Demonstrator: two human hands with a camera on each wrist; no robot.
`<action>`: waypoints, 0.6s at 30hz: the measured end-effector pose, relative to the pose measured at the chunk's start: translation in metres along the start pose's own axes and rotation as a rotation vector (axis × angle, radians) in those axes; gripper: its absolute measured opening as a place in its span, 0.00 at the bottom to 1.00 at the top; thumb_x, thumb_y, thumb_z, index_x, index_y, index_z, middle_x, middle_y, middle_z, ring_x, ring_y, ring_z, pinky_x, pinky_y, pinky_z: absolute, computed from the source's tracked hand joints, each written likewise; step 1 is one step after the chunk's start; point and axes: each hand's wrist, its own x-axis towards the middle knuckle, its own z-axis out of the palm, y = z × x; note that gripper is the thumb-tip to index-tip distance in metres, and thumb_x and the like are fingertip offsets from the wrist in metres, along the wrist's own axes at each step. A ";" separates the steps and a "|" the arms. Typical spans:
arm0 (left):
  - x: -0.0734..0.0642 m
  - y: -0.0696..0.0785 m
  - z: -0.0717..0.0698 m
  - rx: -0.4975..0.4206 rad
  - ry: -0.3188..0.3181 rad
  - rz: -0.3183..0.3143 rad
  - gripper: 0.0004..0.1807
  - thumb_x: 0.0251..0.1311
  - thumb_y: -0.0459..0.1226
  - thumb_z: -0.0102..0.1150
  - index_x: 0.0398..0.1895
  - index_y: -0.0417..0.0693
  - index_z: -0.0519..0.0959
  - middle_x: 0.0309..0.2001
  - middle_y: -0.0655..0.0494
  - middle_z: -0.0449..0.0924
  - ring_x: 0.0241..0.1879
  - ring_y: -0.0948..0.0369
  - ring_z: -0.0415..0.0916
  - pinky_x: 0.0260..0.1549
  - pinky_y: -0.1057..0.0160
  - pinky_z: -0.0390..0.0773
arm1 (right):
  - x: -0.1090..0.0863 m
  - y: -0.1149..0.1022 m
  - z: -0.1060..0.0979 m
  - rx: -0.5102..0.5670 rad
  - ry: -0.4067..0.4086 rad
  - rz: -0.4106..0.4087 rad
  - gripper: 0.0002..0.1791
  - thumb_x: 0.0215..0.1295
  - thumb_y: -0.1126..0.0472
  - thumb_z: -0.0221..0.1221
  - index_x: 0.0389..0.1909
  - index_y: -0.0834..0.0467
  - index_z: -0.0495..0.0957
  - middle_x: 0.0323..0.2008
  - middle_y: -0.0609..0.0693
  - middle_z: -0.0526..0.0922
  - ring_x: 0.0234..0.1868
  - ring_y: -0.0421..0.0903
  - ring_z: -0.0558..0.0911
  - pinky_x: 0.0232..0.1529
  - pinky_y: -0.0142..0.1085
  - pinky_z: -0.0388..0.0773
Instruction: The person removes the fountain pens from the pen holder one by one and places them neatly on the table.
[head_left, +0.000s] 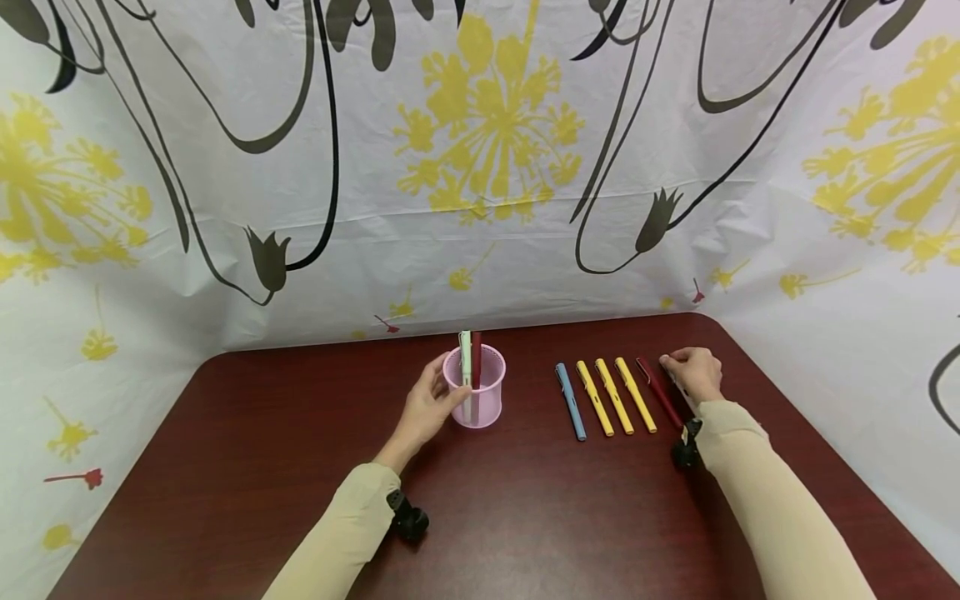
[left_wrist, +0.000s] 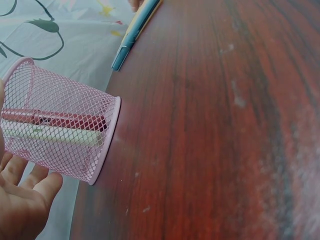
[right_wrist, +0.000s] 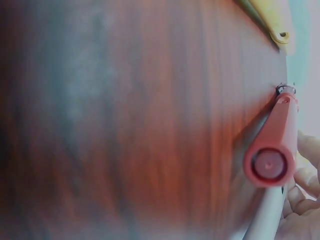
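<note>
A pink mesh pen cup (head_left: 489, 408) stands upright, with a pale green pen (head_left: 466, 358) and a dark red pen (head_left: 476, 360) inside it. My left hand (head_left: 429, 404) holds the cup from its left side, thumb at the front near the rim and fingers behind. At the right end of a row of pens, my right hand (head_left: 696, 372) pinches a whitish pen (right_wrist: 266, 215) lying on the table, its fingers hiding part of it. Just left of that hand lies a red pen (head_left: 660, 392), its round end facing the camera in the right wrist view.
Left of the red pen, three yellow pens (head_left: 636, 395) and a blue pen (head_left: 571, 402) lie side by side on the dark red-brown table (head_left: 517, 517). A white cloth with a yellow flower print (head_left: 360, 192) hangs behind the table's far edge.
</note>
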 end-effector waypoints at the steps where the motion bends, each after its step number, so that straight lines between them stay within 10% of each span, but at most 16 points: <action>1: 0.000 0.000 0.000 -0.001 0.000 0.000 0.36 0.57 0.29 0.61 0.68 0.34 0.57 0.65 0.33 0.63 0.64 0.40 0.62 0.62 0.47 0.66 | -0.001 0.000 -0.001 0.002 -0.003 -0.001 0.21 0.66 0.55 0.56 0.44 0.72 0.78 0.42 0.69 0.79 0.45 0.65 0.72 0.43 0.55 0.71; 12: 0.000 0.001 0.000 0.001 -0.003 0.012 0.37 0.57 0.29 0.61 0.68 0.34 0.57 0.65 0.33 0.63 0.64 0.40 0.62 0.62 0.47 0.66 | -0.001 -0.011 -0.007 0.065 0.055 -0.054 0.24 0.70 0.54 0.50 0.51 0.73 0.74 0.47 0.72 0.77 0.53 0.69 0.69 0.54 0.60 0.65; 18: 0.005 -0.012 -0.001 0.009 0.004 0.020 0.37 0.57 0.30 0.62 0.68 0.36 0.57 0.65 0.34 0.64 0.64 0.41 0.63 0.61 0.46 0.67 | -0.006 -0.044 -0.002 0.141 0.091 -0.117 0.23 0.69 0.53 0.52 0.53 0.69 0.75 0.45 0.69 0.80 0.38 0.55 0.80 0.40 0.44 0.77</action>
